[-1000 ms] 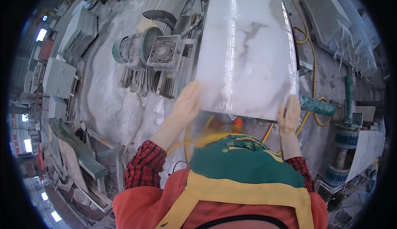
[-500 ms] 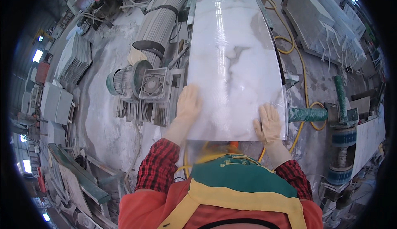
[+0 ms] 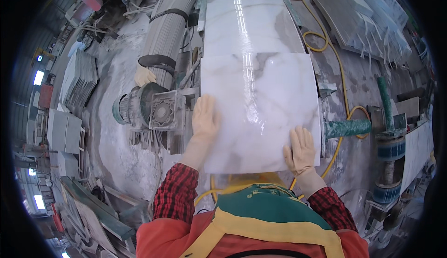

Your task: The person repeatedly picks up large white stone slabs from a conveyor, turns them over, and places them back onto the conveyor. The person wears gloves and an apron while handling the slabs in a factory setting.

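Pressing flat and open on the slab point(image 3: 260, 113), both hands, left point(image 3: 205, 116) and right point(image 3: 300, 150), grip nothing. The slab has slid further away, meeting another slab point(image 3: 247, 20) ahead.

White grey-veined marble slab point(image 3: 260, 113) — cream gloves, red-black plaid sleeves point(image 3: 174, 195) — yellow hose point(image 3: 342, 85)

Both forearms come up from the lower edge in red-and-black checked sleeves, cuffs ending short of the wrists. The left hand point(image 3: 205, 117) wears a pale glove and lies palm down, fingers together and pointing away from the body, its arm stretched nearly straight. The right hand point(image 3: 301, 150), gloved alike, lies flat with fingers slightly spread, closer to the body, wrist bent back and elbow tucked in.
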The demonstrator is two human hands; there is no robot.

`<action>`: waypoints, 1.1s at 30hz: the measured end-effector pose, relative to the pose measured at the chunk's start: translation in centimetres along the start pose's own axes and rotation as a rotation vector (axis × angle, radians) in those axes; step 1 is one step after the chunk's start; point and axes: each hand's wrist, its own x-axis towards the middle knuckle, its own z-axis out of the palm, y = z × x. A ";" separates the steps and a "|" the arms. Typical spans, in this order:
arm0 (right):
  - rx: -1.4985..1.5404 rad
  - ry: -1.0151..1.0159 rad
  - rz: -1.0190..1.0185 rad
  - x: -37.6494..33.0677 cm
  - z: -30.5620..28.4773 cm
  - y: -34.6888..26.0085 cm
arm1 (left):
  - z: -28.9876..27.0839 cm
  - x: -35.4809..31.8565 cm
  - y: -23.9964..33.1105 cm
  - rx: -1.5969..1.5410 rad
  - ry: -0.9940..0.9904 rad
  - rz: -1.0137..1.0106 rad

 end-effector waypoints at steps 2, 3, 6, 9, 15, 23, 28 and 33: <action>-0.014 -0.001 0.000 -0.1 -0.1 0.0 | 0.4 1.6 -0.6 0.010 0.011 0.005; -0.012 0.010 -0.004 -0.2 0.0 0.0 | 0.6 2.6 -1.0 0.015 0.019 0.011; 0.001 0.027 0.001 -0.5 0.1 -0.1 | 1.6 6.1 -2.6 0.034 0.080 0.071; 0.024 0.013 0.025 -0.8 0.0 -0.1 | 2.3 10.7 -3.9 0.095 0.092 0.081; 0.035 0.055 0.065 -1.2 0.0 -0.4 | 2.9 15.9 -4.7 0.184 0.151 0.074; 0.039 0.084 0.071 -2.1 0.3 -0.1 | 1.8 9.1 -1.3 0.210 0.136 0.050; 0.025 0.100 0.050 -2.8 0.4 -0.2 | 1.2 0.6 1.0 0.214 0.125 -0.013; 0.051 0.157 0.024 -4.2 1.9 0.4 | 1.2 -8.0 3.4 0.230 0.134 -0.047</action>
